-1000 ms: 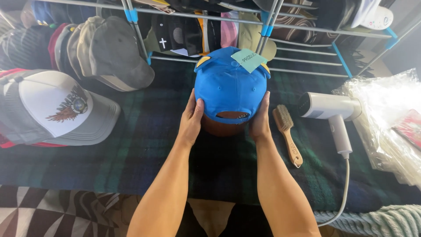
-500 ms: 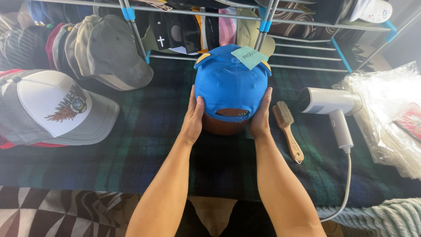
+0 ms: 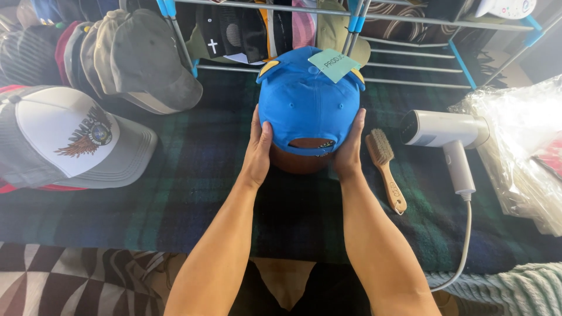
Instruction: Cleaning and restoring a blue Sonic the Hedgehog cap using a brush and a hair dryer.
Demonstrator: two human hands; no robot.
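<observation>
- Far left, mid-height: grey and white trucker cap [image 3: 70,143] with a winged emblem on its front panel, lying flat on the dark green and blue plaid cloth [image 3: 193,193]
- Upper left of the frame: row of grey and olive caps [image 3: 132,55] overlapping, hung against a metal rack [image 3: 410,20] with blue joints
- Lower left corner: black and white triangle-patterned fabric [image 3: 58,281]
- Left of centre: left hand [image 3: 259,149], palm pressed flat to the left side of the blue cap [image 3: 307,99], fingers pointing up, grasping it
- Centre, upper half: blue cap seated over a brown rounded form [image 3: 298,159], back opening facing the camera, yellow trim at the top corners, pale green tag [image 3: 333,63] at the crown
- Right of centre: right hand [image 3: 350,149] mirrored on the cap's right side, likewise pressed against it, cap clasped between both palms
- Just right of that hand: wooden-handled brush [image 3: 386,169] lying on the cloth, bristles toward the top
- Further right: white handheld steamer [image 3: 448,137] on its side, cord trailing to the lower edge
- Far right: crinkled clear plastic bags [image 3: 521,146] piled at the frame edge
</observation>
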